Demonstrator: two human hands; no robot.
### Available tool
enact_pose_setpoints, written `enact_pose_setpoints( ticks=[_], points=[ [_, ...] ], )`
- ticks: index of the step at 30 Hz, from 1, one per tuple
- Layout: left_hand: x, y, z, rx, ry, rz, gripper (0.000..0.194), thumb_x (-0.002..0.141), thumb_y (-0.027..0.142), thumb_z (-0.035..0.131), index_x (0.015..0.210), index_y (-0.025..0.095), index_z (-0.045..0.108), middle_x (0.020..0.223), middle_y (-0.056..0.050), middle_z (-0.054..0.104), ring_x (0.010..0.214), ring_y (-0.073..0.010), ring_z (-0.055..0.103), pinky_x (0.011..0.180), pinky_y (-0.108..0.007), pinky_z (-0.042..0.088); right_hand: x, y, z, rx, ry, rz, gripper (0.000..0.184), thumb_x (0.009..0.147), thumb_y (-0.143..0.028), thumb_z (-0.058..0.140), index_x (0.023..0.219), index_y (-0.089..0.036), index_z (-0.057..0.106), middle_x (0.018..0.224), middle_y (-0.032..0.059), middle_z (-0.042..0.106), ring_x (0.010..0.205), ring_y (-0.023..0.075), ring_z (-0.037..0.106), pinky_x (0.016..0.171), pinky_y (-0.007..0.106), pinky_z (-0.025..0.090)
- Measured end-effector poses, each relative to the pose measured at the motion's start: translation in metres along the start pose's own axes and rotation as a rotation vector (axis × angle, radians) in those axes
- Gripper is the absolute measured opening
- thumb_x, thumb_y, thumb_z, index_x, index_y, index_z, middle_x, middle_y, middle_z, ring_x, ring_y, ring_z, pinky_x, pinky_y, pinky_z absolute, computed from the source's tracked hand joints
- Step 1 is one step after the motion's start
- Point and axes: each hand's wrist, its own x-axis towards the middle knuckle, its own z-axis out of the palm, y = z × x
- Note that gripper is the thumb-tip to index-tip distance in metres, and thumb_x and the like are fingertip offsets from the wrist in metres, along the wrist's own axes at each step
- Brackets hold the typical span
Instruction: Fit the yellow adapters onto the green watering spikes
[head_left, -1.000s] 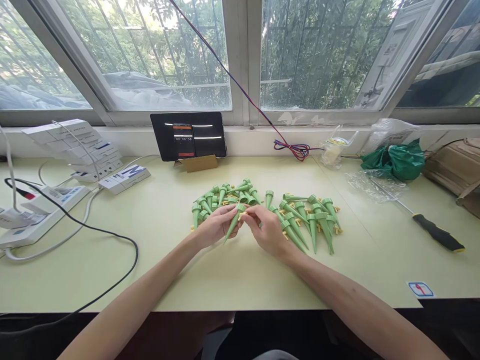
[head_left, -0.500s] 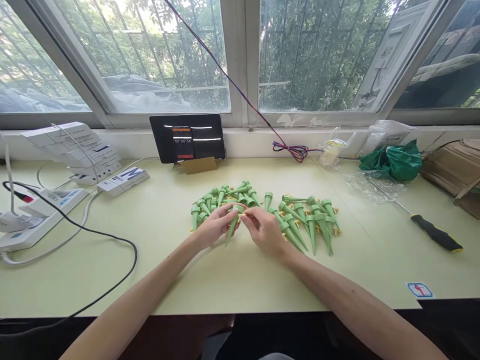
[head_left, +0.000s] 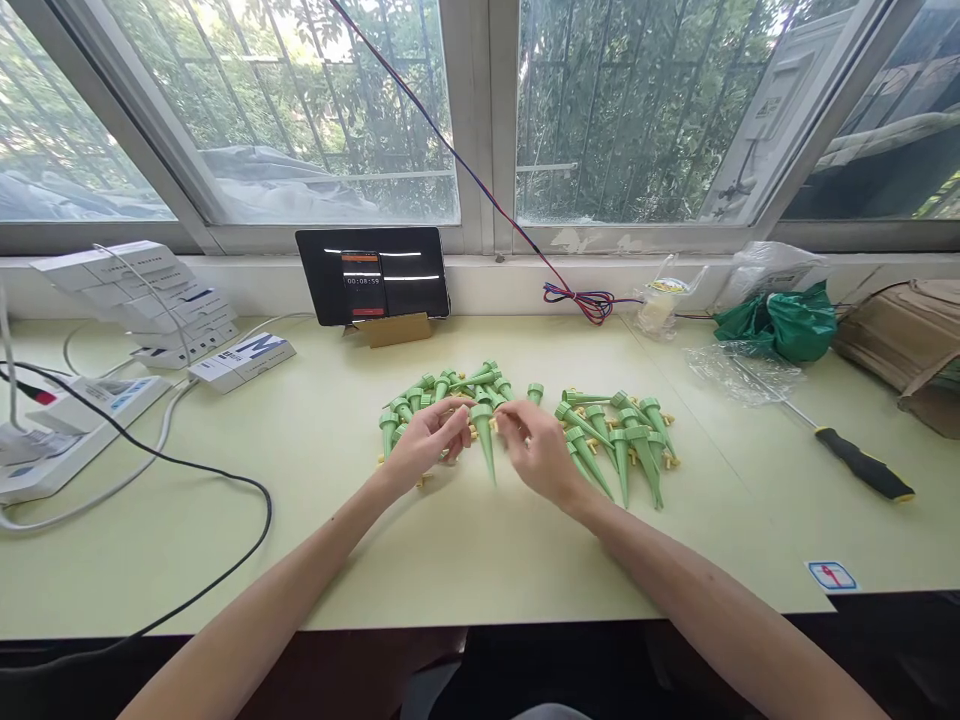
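A green plastic spike (head_left: 485,442) hangs point-down between my hands, just above the pale green table (head_left: 465,540). My left hand (head_left: 421,443) pinches it at its ribbed head with its fingertips. The curled fingers of my right hand (head_left: 537,450) sit a short way right of the spike's head, and I cannot make out what they hold, if anything. Behind my left hand lies a pile of green spikes (head_left: 439,392) with small yellow pieces. A second pile of spikes (head_left: 619,435) lies to the right of my right hand.
A dark tablet (head_left: 373,273) leans at the window sill. White boxes (head_left: 161,300), a power strip (head_left: 67,420) and a black cable (head_left: 202,470) occupy the left. A screwdriver (head_left: 859,463), plastic bags (head_left: 776,325) and coiled wires (head_left: 592,300) lie right.
The spike has swung from slanting down-left to pointing nearly straight down. My right fingers have drawn a little away from its head.
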Motion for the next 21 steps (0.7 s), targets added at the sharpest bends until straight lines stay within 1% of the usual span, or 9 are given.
enact_pose_setpoints(
  ticks=[2, 5, 7, 8, 10, 13, 16, 21],
  points=[
    [0.0, 0.002, -0.001, -0.003, 0.023, 0.021, 0.043, 0.091, 0.056, 0.056, 0.109, 0.017, 0.062, 0.066, 0.001, 0.058, 0.049, -0.009, 0.046, 0.046, -0.021, 0.034, 0.008, 0.004, -0.015, -0.008, 0.072, 0.033, 0.024, 0.1, -0.034, 0.045, 0.09, -0.018, 0.061, 0.079, 0.0054, 0.064, 0.067, 0.0162, 0.058, 0.065, 0.028, 0.047],
    [0.001, 0.003, -0.001, 0.007, 0.036, 0.03, 0.041, 0.091, 0.055, 0.056, 0.101, 0.016, 0.065, 0.064, 0.001, 0.057, 0.048, -0.0083, 0.044, 0.047, -0.022, 0.033, 0.02, 0.015, -0.042, -0.036, 0.187, 0.065, 0.025, 0.099, -0.037, 0.046, 0.092, -0.019, 0.061, 0.071, 0.0029, 0.06, 0.063, 0.0157, 0.056, 0.062, 0.027, 0.046],
    [0.001, 0.001, -0.001, 0.018, 0.041, 0.021, 0.042, 0.091, 0.056, 0.056, 0.099, 0.016, 0.066, 0.063, 0.001, 0.056, 0.048, -0.0082, 0.043, 0.046, -0.022, 0.032, 0.027, 0.025, -0.059, -0.073, 0.217, 0.07, 0.024, 0.098, -0.037, 0.048, 0.09, -0.018, 0.06, 0.07, 0.0024, 0.059, 0.061, 0.0153, 0.055, 0.059, 0.026, 0.044],
    [0.002, 0.001, -0.001, 0.024, 0.042, 0.019, 0.042, 0.091, 0.056, 0.056, 0.098, 0.016, 0.067, 0.062, 0.001, 0.056, 0.047, -0.0083, 0.043, 0.046, -0.021, 0.031, 0.03, 0.029, -0.066, -0.096, 0.211, 0.058, 0.024, 0.098, -0.037, 0.049, 0.088, -0.018, 0.06, 0.07, 0.0023, 0.059, 0.06, 0.0148, 0.053, 0.058, 0.026, 0.043],
    [0.002, 0.0, -0.001, 0.035, 0.043, 0.017, 0.043, 0.091, 0.056, 0.055, 0.096, 0.016, 0.068, 0.061, 0.001, 0.056, 0.047, -0.0083, 0.042, 0.045, -0.021, 0.03, 0.034, 0.035, -0.077, -0.169, 0.153, 0.005, 0.025, 0.097, -0.035, 0.049, 0.082, -0.018, 0.059, 0.07, 0.0019, 0.059, 0.058, 0.0136, 0.051, 0.058, 0.026, 0.042],
    [0.001, 0.0, 0.0, 0.053, 0.047, 0.021, 0.042, 0.092, 0.056, 0.055, 0.093, 0.016, 0.069, 0.06, 0.0, 0.056, 0.047, -0.0079, 0.042, 0.045, -0.021, 0.03, 0.037, 0.04, -0.087, -0.259, 0.0, -0.053, 0.022, 0.094, -0.031, 0.05, 0.079, -0.018, 0.059, 0.069, 0.0014, 0.058, 0.06, 0.0138, 0.051, 0.058, 0.026, 0.04],
    [0.001, 0.001, 0.0, 0.063, 0.057, 0.023, 0.041, 0.093, 0.054, 0.055, 0.09, 0.016, 0.069, 0.058, 0.001, 0.055, 0.047, -0.0074, 0.041, 0.044, -0.02, 0.029, 0.038, 0.044, -0.094, -0.314, -0.145, -0.034, 0.02, 0.092, -0.027, 0.049, 0.078, -0.019, 0.059, 0.068, 0.0005, 0.058, 0.06, 0.0135, 0.05, 0.06, 0.026, 0.039],
    [0.001, 0.001, 0.0, 0.057, 0.079, 0.016, 0.041, 0.092, 0.055, 0.056, 0.087, 0.016, 0.068, 0.057, 0.001, 0.054, 0.047, -0.0075, 0.041, 0.044, -0.019, 0.028, 0.038, 0.051, -0.101, -0.373, -0.25, 0.038, 0.015, 0.089, -0.024, 0.048, 0.08, -0.02, 0.059, 0.068, -0.0005, 0.058, 0.06, 0.0139, 0.051, 0.059, 0.025, 0.037]
  ],
)
